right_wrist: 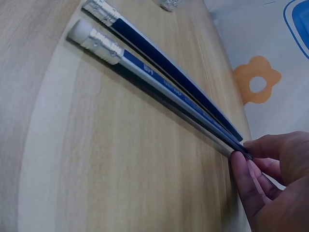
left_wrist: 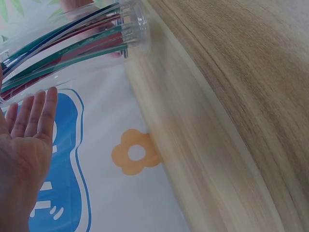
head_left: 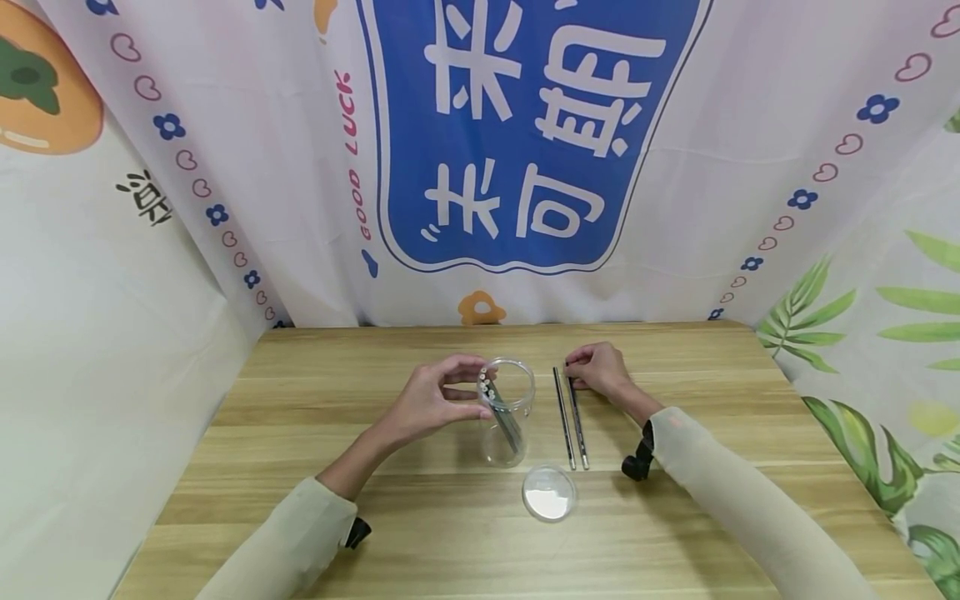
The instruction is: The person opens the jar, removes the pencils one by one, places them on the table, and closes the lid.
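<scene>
A tall clear jar [head_left: 519, 427] stands on the table, and my left hand [head_left: 435, 396] holds it near the rim, thumb in front and fingers behind. Several pencils [head_left: 504, 423] lean inside, eraser ends up in the head view; their teal, blue and red sides show in the left wrist view. To the right, my right hand [head_left: 600, 368] pinches the far end of a dark blue and silver pencil [right_wrist: 166, 87]. A second such pencil [right_wrist: 169, 67] lies close beside it. Both have white erasers in metal bands, pointing toward me.
A round clear lid [head_left: 549, 493] lies on the wooden table [head_left: 360, 533], in front of the jar and pencils. Behind the table's far edge hangs a printed cloth [head_left: 675, 275] with a blue sign. More printed cloth [head_left: 862, 350] hangs on the right side.
</scene>
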Tool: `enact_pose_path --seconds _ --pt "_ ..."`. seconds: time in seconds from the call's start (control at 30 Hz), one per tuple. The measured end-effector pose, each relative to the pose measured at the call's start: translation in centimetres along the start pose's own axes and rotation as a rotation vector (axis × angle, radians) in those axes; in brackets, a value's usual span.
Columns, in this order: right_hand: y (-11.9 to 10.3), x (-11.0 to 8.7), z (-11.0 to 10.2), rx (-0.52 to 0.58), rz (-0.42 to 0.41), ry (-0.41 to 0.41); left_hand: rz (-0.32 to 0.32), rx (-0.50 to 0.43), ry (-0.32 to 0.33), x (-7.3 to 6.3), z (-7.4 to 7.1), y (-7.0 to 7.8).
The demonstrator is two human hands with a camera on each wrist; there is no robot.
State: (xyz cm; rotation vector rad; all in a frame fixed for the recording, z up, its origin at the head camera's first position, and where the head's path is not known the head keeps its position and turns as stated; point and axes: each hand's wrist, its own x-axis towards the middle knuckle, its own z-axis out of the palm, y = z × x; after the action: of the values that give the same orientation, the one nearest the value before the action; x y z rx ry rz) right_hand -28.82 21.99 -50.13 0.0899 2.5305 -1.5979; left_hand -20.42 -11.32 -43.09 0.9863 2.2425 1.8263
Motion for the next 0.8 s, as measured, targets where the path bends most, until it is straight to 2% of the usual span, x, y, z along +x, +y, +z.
enact_pose_path --seconds 0.5,0.8 --pt "-0.05 -0.21 0.52 -0.083 -0.065 0.024 0.001 0.002 0.003 0.04 0.05 -0.07" --pt "0.05 -0.34 0.49 -0.082 -0.082 0.033 0.006 0.003 0.004 -0.01 0.09 -0.07"
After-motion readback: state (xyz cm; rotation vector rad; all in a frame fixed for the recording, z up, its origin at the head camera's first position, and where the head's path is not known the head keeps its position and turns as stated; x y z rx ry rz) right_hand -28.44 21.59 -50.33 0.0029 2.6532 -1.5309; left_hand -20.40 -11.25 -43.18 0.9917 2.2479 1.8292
